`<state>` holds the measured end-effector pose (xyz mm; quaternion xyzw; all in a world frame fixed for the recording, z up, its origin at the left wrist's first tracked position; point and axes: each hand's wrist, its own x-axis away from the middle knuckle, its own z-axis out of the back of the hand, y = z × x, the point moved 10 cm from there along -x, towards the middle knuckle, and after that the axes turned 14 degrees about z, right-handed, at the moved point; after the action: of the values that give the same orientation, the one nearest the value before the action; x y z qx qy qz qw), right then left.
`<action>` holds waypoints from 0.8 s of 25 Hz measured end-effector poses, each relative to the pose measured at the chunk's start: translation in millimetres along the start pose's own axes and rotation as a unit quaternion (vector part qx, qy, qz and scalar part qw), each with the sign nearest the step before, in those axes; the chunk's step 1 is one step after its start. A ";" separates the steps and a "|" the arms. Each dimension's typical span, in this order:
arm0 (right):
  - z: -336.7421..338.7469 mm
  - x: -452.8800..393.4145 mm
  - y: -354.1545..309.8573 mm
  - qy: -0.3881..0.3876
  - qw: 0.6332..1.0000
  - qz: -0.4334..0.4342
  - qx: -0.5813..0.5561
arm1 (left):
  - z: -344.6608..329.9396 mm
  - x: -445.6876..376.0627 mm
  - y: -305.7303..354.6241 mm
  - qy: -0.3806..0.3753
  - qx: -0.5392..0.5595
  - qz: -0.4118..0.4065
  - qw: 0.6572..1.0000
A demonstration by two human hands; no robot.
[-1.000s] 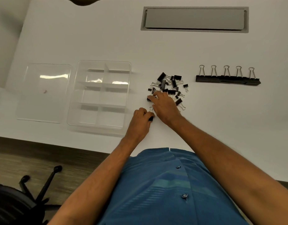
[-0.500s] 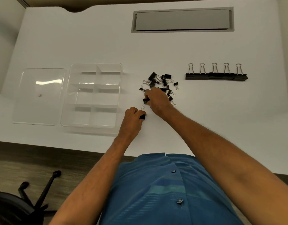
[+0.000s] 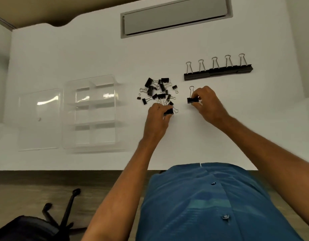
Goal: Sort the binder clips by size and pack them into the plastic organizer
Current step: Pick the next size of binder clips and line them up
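Note:
A loose pile of small and medium black binder clips (image 3: 159,91) lies mid-table. Several large black clips (image 3: 218,71) stand in a row at the back right. The clear plastic organizer (image 3: 91,112), divided into compartments, sits left of the pile with nothing in it. My left hand (image 3: 158,119) pinches a medium black clip (image 3: 169,112) at the near edge of the pile. My right hand (image 3: 208,105) holds another medium black clip (image 3: 192,100) down on the table right of the pile, below the large row, wire handle pointing away.
The organizer's clear lid (image 3: 38,119) lies flat left of it. A grey cable hatch (image 3: 176,16) is set into the white table (image 3: 80,53) at the back. A black office chair base (image 3: 66,218) stands on the floor, lower left.
My right hand has moved out of the pile to the right, carrying a medium clip. My left hand has moved up to the pile's near edge with its clip.

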<state>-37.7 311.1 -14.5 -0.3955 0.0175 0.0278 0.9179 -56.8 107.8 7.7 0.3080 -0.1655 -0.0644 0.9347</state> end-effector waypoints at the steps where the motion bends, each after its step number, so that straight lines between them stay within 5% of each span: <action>1: 11.5 3.6 16.5 0.005 1.000 -0.024 0.005 | -12.7 -8.6 15.4 -0.011 0.000 -0.005 1.000; 7: 48.8 8.9 80.6 0.002 0.995 -0.096 0.006 | -82.4 -55.7 81.7 -0.068 -0.038 -0.027 0.997; 20: 42.1 -0.9 84.6 0.020 0.999 -0.028 -0.017 | -103.6 -84.4 78.9 -0.026 0.041 0.004 0.999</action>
<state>-43.7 399.7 -46.9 -0.4114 0.0243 -0.0059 0.9111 -98.2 247.2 -46.3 0.3439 -0.1934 -0.0618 0.9168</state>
